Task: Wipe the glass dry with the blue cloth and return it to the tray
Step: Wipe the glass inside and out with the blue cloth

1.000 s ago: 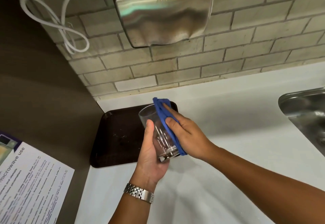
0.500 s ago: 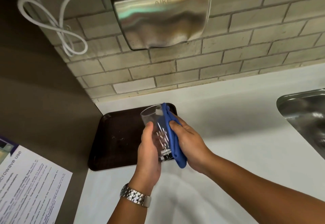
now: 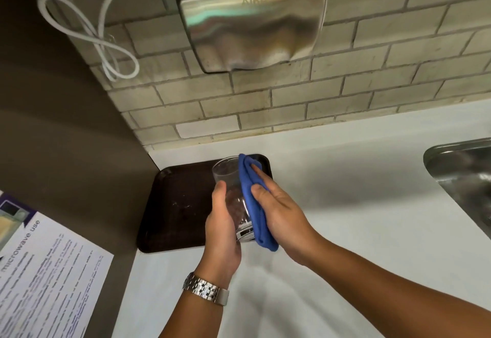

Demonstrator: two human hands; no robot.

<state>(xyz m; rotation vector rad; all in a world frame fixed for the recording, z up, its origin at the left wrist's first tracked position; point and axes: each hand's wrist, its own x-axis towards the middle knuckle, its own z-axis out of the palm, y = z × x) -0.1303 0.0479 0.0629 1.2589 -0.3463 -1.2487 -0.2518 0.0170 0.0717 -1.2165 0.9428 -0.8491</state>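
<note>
- Your left hand [image 3: 223, 220] is clamped on the glass [image 3: 228, 175]: the thumb lies up the near side and the fingers wrap round the far side, showing dimly through the wall of the glass.
- You hold the glass in the air over the right-hand part of the tray [image 3: 175, 205], not standing on it. It is tilted, mouth towards the wall and thick base towards you.
- Your right hand [image 3: 281, 212] presses the cloth [image 3: 252, 205] against the right side of the glass. The thumb and the one finger that shows lie nearly straight along the fabric rather than curled. The remaining fingers are hidden by the cloth.
- The cloth is blue and folded. It runs from the rim of the glass down past its base, caught between your palm and the glass.
- The tray is dark brown, lies flat on the white counter [image 3: 345, 218] and sits in the corner by the brown side wall. Pale marks show on its surface.
- A metal watch [image 3: 206, 288] sits on your left wrist.
- A steel sink [image 3: 465, 173] is let into the counter at the right edge, well apart from the tray.
- A steel hand dryer [image 3: 252, 19] is fixed to the tiled wall [image 3: 345, 85] above the tray, with a looped white cable [image 3: 106, 45] hanging to its left.
- A printed notice [image 3: 47, 271] headed "microwave use" lies at lower left.
</note>
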